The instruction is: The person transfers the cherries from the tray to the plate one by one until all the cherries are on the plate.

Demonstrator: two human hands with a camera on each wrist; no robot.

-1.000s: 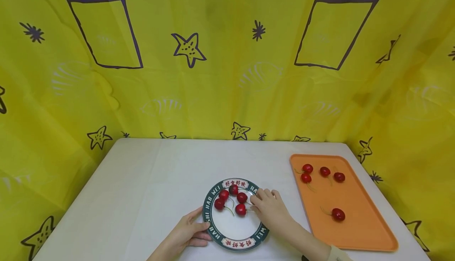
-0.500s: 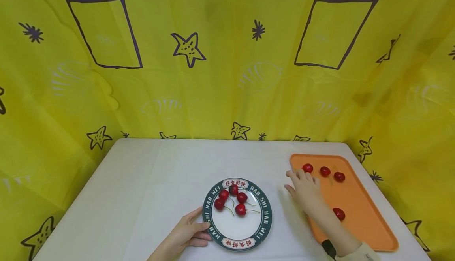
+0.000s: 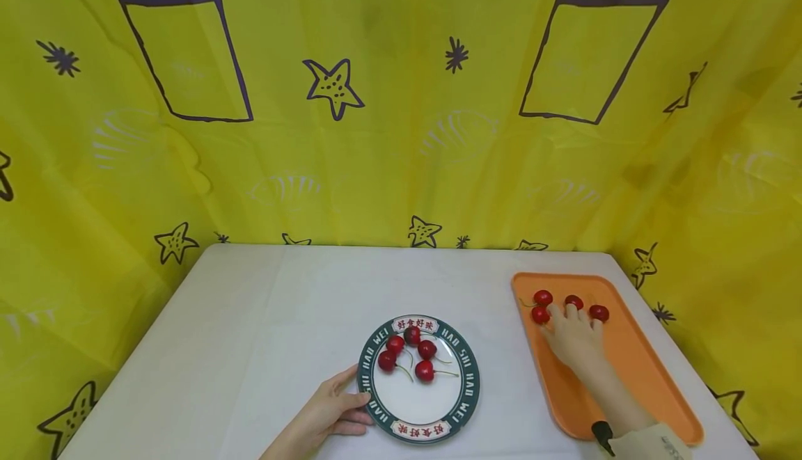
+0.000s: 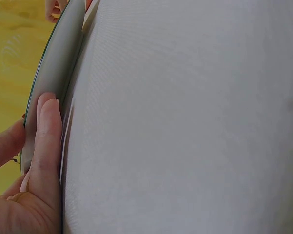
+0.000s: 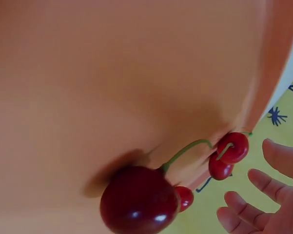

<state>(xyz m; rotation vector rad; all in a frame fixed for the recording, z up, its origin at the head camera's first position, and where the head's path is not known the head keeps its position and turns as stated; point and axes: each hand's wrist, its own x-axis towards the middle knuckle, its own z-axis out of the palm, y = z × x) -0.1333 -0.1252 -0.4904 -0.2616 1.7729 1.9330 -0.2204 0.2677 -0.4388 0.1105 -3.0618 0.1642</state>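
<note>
In the head view my left hand [image 3: 331, 408] grips the left rim of a round plate [image 3: 468, 390] with a dark green lettered border. The left wrist view shows the thumb on one side of the plate [image 4: 58, 58] and the fingers [image 4: 48, 126] beneath it. Several red cherries with green stems, one of them a cherry [image 3: 425, 371], lie on the plate. My right hand [image 3: 578, 340] hovers over the orange tray, its fingers apart and holding nothing. Just beyond its fingertips lie a cherry [image 3: 540, 314] and a cherry [image 3: 573, 301]. The right wrist view shows a large near cherry [image 5: 139, 200].
The orange tray [image 3: 651, 390] lies along the table's right side. At its far end are another cherry [image 3: 543, 298] and a cherry [image 3: 599, 313]. A white cloth covers the table [image 3: 301, 293]; a yellow patterned curtain [image 3: 388, 161] hangs behind and at the sides.
My right hand has left the plate's right side and moved right to the tray, over its far cherries. The left hand and the plate have stayed in place.
</note>
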